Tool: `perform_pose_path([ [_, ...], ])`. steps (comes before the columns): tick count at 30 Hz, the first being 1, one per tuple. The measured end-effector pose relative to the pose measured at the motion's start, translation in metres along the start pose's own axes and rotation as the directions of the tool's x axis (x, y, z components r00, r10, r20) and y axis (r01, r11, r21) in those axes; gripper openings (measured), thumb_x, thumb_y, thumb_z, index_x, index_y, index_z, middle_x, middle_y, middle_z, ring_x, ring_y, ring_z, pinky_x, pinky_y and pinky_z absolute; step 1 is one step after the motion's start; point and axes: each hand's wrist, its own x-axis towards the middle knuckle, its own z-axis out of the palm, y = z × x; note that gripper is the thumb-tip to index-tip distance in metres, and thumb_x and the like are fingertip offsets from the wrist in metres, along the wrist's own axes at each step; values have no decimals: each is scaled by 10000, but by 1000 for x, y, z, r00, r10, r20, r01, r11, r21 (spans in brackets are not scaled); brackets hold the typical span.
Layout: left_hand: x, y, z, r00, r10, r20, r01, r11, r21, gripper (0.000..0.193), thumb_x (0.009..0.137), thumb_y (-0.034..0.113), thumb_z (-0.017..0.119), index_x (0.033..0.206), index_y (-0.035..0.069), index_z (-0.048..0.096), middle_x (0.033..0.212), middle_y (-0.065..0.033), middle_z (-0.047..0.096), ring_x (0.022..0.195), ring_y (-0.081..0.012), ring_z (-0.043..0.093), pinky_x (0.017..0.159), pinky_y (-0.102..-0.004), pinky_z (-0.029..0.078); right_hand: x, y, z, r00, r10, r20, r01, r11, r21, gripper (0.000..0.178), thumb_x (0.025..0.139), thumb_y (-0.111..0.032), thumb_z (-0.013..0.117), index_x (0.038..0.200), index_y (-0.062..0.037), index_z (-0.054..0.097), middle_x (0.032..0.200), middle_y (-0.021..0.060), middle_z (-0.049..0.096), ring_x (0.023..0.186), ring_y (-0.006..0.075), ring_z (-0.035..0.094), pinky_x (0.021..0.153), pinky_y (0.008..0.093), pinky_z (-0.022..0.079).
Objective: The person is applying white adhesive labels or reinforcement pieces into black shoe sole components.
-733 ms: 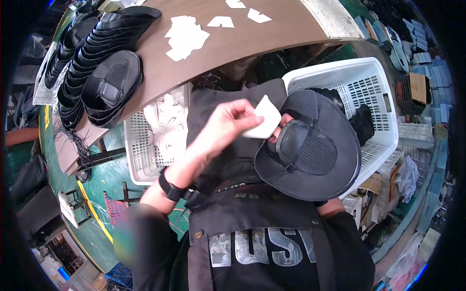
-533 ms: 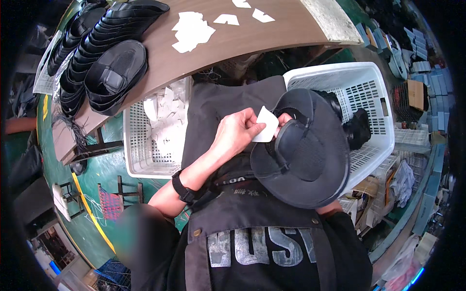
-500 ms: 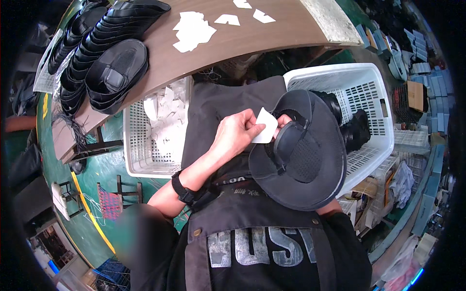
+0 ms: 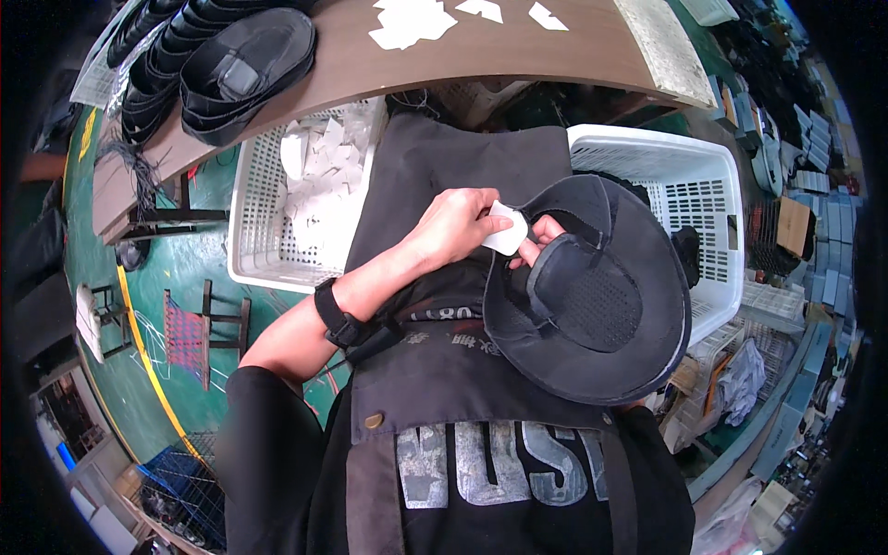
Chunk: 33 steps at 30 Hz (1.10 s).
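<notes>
My left hand, a black watch on its wrist, pinches a small white stiff patch between thumb and fingers. The patch sits at the left rim of a black mesh shoe upper, and seems to touch it. Supporting the upper from behind is my right hand. Its fingertips come through the opening, closed on the rim beside the patch, while the rest of that hand is hidden. The upper is held over my dark apron, its tongue folded in the middle.
At the left, a white basket holds many white patches. A second white basket on the right contains black uppers. The brown table ahead bears loose white patches and stacked black uppers. A small stool stands on the green floor.
The white patch has turned and come down against the upper's rim, still in my left fingers. The upper has shifted slightly right in view, and the whole view has moved a little.
</notes>
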Motion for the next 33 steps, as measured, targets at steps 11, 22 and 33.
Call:
perform_pose_path([
  [11,-5,-13,4,997,-73,21,71,995,63,276,791,228,710,835,-4,567,678,-133,586,657,-238,586,613,-363,449,-4,13,5,999,1,49,1,999,-42,129,894,-27,579,868,-48,454,766,58,595,637,95,590,587,240,453],
  [22,1,-27,0,824,-267,499,467,820,-332,313,820,275,740,895,5,601,698,-29,576,545,-89,510,461,-245,408,-13,13,13,986,-163,18,164,985,-46,118,916,-60,571,867,-47,465,739,33,575,640,78,587,573,232,458],
  [33,-5,-3,13,927,-133,351,-31,905,425,336,773,258,719,994,20,635,904,-208,660,875,-306,658,778,-401,489,-24,13,21,999,34,-19,-35,996,-78,158,900,-69,601,808,-44,475,702,33,579,603,95,592,545,258,454],
])
